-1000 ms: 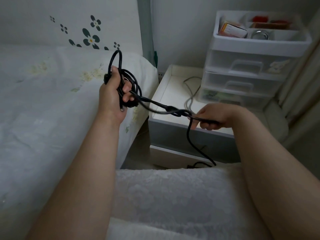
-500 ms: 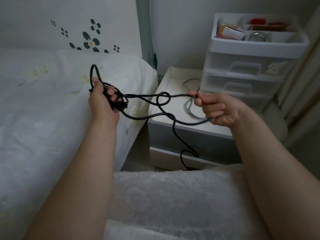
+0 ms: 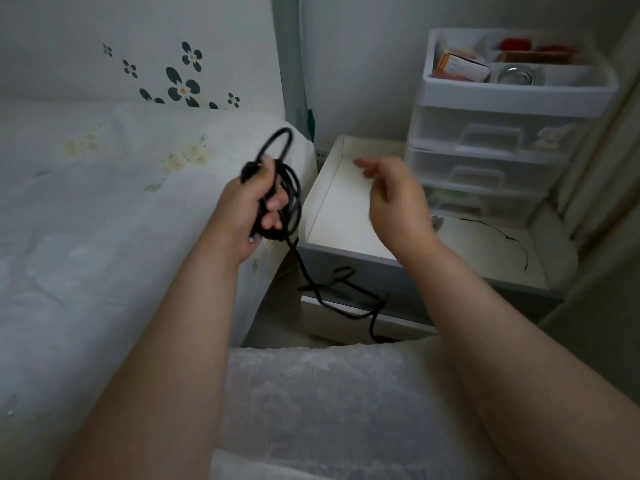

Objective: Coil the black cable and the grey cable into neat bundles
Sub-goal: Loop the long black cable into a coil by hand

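My left hand point(image 3: 251, 209) grips a bunch of loops of the black cable point(image 3: 294, 199) over the edge of the bed. One loop sticks up above my fist. The rest of the black cable hangs down from my fist and trails in loose bends in front of the bedside table. My right hand point(image 3: 394, 199) hovers above the table top with its fingers spread and nothing in it. It covers the spot where the grey cable lay; only a small grey bit point(image 3: 437, 221) shows beside my wrist.
A white bedside table point(image 3: 332, 199) with a raised rim stands between the bed point(image 3: 86, 220) and the wall. A clear plastic drawer unit point(image 3: 502, 140) with a filled top tray sits on its right part. A pale blanket point(image 3: 329, 403) covers my lap.
My right hand let go of the black cable and drew back toward the left hand. The stretched length dropped and now hangs below the left hand, which moved right.
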A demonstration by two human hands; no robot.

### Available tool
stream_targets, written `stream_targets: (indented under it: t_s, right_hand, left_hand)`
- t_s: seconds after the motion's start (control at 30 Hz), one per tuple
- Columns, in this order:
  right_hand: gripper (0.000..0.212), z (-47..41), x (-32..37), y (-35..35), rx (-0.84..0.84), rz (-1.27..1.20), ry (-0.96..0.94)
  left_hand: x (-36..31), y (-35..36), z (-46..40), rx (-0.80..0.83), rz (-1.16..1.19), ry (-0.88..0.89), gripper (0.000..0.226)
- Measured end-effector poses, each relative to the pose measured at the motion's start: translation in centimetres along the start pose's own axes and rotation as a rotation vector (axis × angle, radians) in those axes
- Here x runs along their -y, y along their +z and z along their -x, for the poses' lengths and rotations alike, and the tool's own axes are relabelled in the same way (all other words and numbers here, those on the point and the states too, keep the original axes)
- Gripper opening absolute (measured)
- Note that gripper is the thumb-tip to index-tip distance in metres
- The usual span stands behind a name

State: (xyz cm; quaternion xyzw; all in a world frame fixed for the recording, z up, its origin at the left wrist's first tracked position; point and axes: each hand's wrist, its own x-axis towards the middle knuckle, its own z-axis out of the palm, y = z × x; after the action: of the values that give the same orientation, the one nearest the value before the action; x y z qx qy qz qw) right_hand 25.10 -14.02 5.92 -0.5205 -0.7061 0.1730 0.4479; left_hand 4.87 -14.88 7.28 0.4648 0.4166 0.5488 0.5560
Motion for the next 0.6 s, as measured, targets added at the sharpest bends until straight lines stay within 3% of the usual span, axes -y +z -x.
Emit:
stream_targets:
  t_s: [0.03, 0.07, 0.13, 0.17, 0.23, 0.33, 0.43, 0.5, 0.6]
  right_hand:
    - [0.028, 0.5, 1.7, 0.4, -0.008, -0.258, 0.047]
    - [0.023, 1.2, 3.3, 0.8, 0.090, -0.469, 0.112]
    - [0.028, 2.4, 5.1, 1.7, 0.352, -0.639, 0.221]
    - [0.034, 2.8, 5.3, 2.3, 0.413, -0.624, 0.234]
    - [0.036, 2.7, 4.9, 3.1, 0.323, -0.594, 0.259]
    - [0.020, 1.4, 3.9, 2.8, 0.219, -0.613, 0.349]
    - [0.026, 0.6, 3.3, 1.4, 0.235, -0.711, 0.447]
    - [0.031, 0.0, 2.5, 0.2, 0.214, -0.560, 0.405]
    - [0.033, -0.7, 1.1, -0.8, 0.199, -0.198, 0.150]
  left_hand:
    - [0.1, 0.5, 0.3, 0.032, -0.047, 0.004, 0.034]
    - [0.2, 1.0, 0.6, 0.057, -0.097, 0.015, 0.034]
    - [0.4, 1.8, 0.9, 0.059, -0.290, 0.065, 0.037]
    - [0.4, 2.1, 1.0, 0.046, -0.435, 0.094, 0.038]
    - [0.4, 2.4, 1.2, 0.051, -0.700, 0.152, 0.038]
    - [0.1, 2.5, 1.7, 0.106, -0.891, 0.184, 0.037]
    - [-0.1, 2.2, 2.1, 0.162, -0.906, 0.168, 0.034]
    - [-0.4, 1.7, 2.2, 0.207, -0.913, 0.134, 0.044]
    - [-0.8, 1.3, 2.5, 0.381, -0.628, 0.048, 0.058]
